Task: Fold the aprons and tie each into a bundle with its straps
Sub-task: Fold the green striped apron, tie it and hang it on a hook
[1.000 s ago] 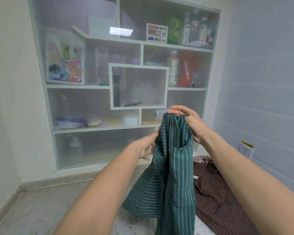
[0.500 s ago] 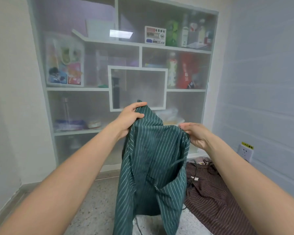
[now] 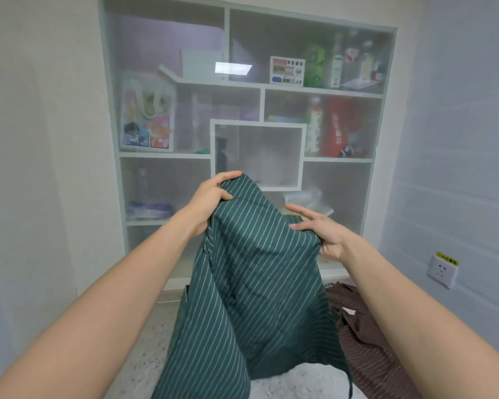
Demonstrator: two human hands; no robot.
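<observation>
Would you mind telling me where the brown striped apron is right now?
In the head view, the brown striped apron lies crumpled on the floor at lower right, beside the held-up green apron and below the wall socket.

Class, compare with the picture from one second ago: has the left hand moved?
Yes. The left hand has risen and shifted left, now gripping the green striped apron just below the square central shelf frame.
</observation>
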